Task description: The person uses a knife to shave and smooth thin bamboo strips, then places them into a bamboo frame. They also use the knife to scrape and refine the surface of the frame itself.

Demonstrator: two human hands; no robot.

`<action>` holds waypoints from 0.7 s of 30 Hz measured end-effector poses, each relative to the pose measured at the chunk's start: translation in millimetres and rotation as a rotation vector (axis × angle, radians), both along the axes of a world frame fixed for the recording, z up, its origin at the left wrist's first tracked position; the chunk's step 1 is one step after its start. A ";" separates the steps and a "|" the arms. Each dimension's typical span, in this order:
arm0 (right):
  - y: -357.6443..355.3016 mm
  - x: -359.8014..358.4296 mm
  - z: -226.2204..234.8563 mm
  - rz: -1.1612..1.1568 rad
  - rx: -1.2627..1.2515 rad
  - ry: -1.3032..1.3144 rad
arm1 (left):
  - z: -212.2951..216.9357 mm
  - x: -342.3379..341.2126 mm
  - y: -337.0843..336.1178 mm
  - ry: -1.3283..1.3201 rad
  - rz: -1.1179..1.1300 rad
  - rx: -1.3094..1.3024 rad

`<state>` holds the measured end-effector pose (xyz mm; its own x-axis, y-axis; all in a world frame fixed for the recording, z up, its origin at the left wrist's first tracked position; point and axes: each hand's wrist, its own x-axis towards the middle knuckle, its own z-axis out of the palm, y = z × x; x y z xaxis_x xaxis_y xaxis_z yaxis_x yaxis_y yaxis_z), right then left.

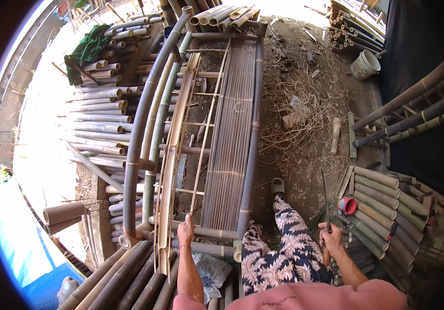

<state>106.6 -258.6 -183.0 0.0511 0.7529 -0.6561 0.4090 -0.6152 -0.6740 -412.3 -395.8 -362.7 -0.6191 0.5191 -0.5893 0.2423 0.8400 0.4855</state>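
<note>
Head view: the two hands are well apart, each closed on something. The near end of a thin pale bamboo strip is gripped by the left hand; the strip is laid lengthwise over the bamboo frame, along the left edge of its dark slats, its far end reaching the far crossbar. A long dark-bladed knife is clasped in the right hand, blade pointed away from the body, over ground to the right of the frame. Left of the strip, a long split bamboo piece is seen lying across the crossbars, then the thick curved rails. Beyond those rails, cut bamboo poles are heaped, partly covered by a green cloth. On the earth to the right, a tangle of shavings is spread; a whitish bucket is noted further off. A red container is set by stacked bamboo lengths, near the blade. A plastic bag is partly hidden beside the left forearm.
</note>
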 end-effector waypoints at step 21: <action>26.8 -98.6 2.7 0.002 -0.016 0.328 | 136.7 132.1 -121.5 -0.383 0.132 0.363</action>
<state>7.9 -231.8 -180.3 -0.1664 0.7424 -0.6489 0.1723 -0.6261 -0.7605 -280.2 -517.4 -226.0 -0.4689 0.6637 -0.5828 -0.1047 0.6134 0.7828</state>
